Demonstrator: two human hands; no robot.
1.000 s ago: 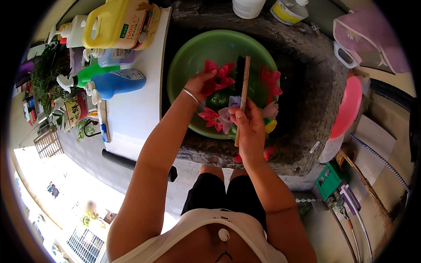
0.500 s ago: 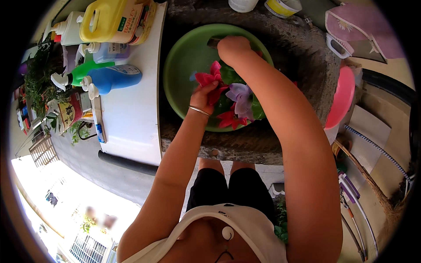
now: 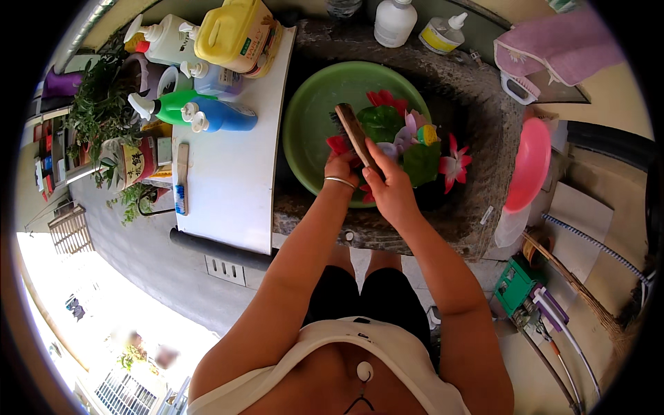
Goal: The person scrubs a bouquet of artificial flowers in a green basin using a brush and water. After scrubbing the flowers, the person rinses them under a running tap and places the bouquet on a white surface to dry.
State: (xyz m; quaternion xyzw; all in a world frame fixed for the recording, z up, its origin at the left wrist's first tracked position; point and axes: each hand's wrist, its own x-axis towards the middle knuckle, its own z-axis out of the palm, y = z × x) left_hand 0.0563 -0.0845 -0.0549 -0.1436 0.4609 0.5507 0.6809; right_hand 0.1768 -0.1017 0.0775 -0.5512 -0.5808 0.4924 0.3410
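A round green basin (image 3: 299, 162) holds water and several flowers with green leaves (image 3: 382, 123). My left hand (image 3: 339, 171) is closed on a red flower (image 3: 337, 144) at the basin's near side. Just right of it, my right hand (image 3: 394, 187) grips a wooden brush (image 3: 355, 131) by its near end. The brush slants up and left over the red flower, its dark bristles on the left side. Pale purple petals (image 3: 413, 124) and another red flower (image 3: 387, 102) lie beyond, while a pink-and-white flower (image 3: 454, 164) hangs past the right rim.
The basin sits in a rough stone sink (image 3: 477, 131). On the left, a white counter (image 3: 225, 180) carries a yellow jug (image 3: 235, 34), spray bottles and a blue-bristled brush (image 3: 181, 187). White bottles (image 3: 395, 24) stand along the back; a pink basin (image 3: 529, 166) leans at the right.
My right hand has come back from the basin's far side with the brush, now beside my left hand. More of the flowers shows. The whole view has shifted a little.
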